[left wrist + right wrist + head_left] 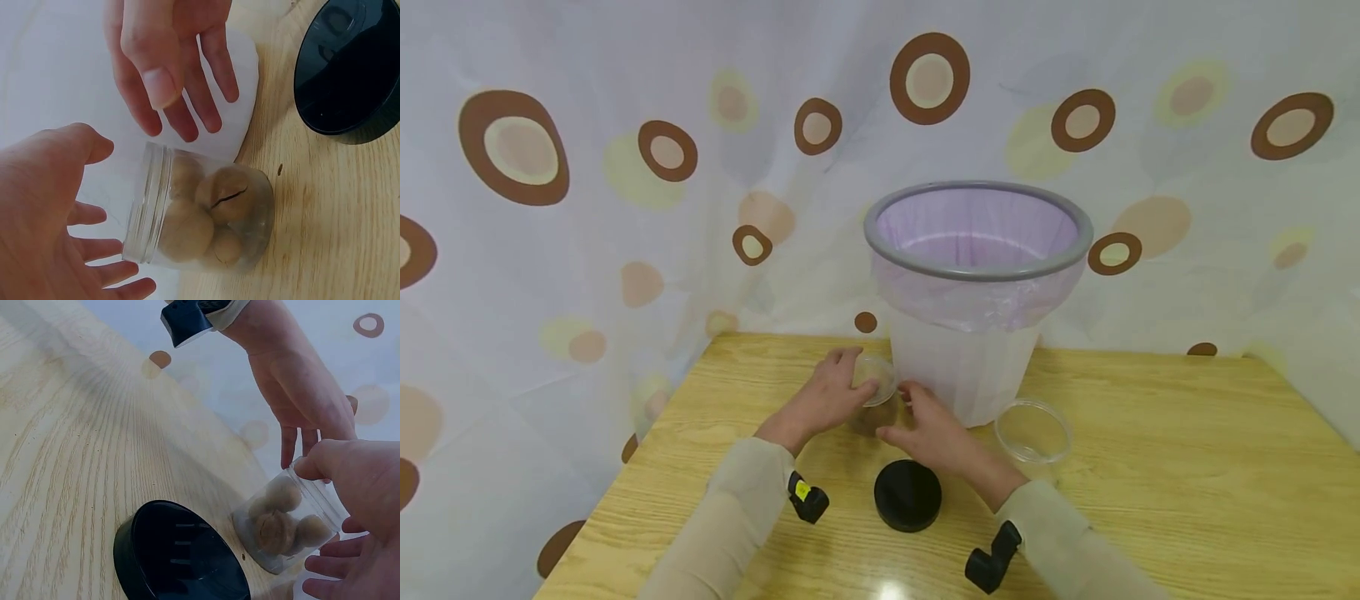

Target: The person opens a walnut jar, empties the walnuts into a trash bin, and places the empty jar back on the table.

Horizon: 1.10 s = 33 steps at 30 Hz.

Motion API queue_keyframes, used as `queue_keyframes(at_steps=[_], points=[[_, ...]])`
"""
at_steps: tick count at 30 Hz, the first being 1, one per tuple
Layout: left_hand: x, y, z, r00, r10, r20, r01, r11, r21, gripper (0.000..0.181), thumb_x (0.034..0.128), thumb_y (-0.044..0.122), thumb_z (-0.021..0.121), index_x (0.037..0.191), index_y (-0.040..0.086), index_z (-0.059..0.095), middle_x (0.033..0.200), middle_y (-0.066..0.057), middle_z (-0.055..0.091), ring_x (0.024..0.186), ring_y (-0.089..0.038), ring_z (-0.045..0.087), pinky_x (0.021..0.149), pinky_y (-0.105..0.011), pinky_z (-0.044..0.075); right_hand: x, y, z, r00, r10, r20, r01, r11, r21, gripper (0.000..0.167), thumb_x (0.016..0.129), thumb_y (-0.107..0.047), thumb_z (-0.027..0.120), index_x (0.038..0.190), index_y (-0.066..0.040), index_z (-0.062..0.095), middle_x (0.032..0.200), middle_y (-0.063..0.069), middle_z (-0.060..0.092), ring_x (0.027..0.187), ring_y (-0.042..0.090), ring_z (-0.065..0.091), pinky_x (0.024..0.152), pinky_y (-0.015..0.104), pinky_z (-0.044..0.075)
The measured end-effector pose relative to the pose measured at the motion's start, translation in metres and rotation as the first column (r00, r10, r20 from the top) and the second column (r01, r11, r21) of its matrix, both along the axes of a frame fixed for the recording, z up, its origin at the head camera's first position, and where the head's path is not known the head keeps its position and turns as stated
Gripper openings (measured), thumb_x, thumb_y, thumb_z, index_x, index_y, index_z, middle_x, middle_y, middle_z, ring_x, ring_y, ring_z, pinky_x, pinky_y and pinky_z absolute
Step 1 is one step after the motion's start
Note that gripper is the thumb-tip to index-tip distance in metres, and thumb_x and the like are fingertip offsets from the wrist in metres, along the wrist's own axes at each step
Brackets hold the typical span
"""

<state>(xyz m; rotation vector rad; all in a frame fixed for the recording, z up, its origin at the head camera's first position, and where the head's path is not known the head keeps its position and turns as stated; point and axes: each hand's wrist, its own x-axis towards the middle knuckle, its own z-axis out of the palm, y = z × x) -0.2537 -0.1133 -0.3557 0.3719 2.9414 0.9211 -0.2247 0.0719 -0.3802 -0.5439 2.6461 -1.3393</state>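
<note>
Brown balls [186, 231] are contained in a clear jar [148, 206] beside the bin [958, 375], flanked by the left hand [832, 392] and right hand [936, 432], both loosely spread with no grip visible, and, presumably stiff and slippery, the jar is best grasped around its body.

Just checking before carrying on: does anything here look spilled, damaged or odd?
One brown ball in the clear jar shows a dark split across its surface, which might be damage or simply natural. Nothing looks spilled; the jar stands upright.
</note>
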Motion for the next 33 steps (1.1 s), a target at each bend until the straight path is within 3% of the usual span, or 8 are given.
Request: queue_keyframes(at_steps=[8,20,29,33], points=[[0.001,0.003,-0.003,1.0,-0.005,-0.001,0.005,0.999,-0.035,0.066,0.0991,0.037,0.051,0.15,-0.001,0.034,0.152,-0.027,0.036,0.138,-0.046,0.038,0.112,-0.053,0.038,-0.005,-0.007,-0.007,1.0,0.009,0.003,-0.009,1.0,0.019,0.067,0.09,-0.025,0.072,0.141,0.004,0.041,0.141,0.023,0.049,0.122,0.038,0.054,0.102,0.051,0.047],[0.003,0.004,-0.011,0.997,0.005,-0.08,-0.014,0.994,-0.109,0.073,0.0928,0.036,0.065,0.148,-0.002,0.036,0.147,-0.029,0.04,0.131,-0.049,0.043,0.106,-0.054,0.043,-0.009,-0.013,-0.015,1.0,0.023,0.001,-0.023,1.0,0.007,0.066,0.09,-0.021,0.072,0.142,0.005,0.039,0.14,0.025,0.049,0.124,0.041,0.054,0.103,0.052,0.046],[-0.001,0.007,-0.018,0.991,0.013,-0.131,-0.023,0.997,-0.08,0.076,0.0909,0.04,0.067,0.148,0.0,0.039,0.146,-0.028,0.042,0.131,-0.048,0.045,0.105,-0.053,0.045,-0.013,-0.011,-0.023,1.0,0.003,0.002,-0.003,1.0,0.013,0.071,0.09,-0.021,0.072,0.144,0.006,0.035,0.143,0.026,0.046,0.125,0.04,0.052,0.105,0.051,0.045],[0.001,0.003,-0.018,0.993,0.011,-0.118,-0.014,1.0,-0.025,0.078,0.0905,0.042,0.067,0.149,-0.001,0.038,0.147,-0.027,0.042,0.133,-0.046,0.044,0.107,-0.053,0.043,-0.013,-0.012,-0.026,1.0,-0.001,0.007,0.001,1.0,-0.01,0.07,0.09,-0.022,0.072,0.143,0.005,0.036,0.143,0.024,0.047,0.13,0.039,0.049,0.108,0.053,0.042]])
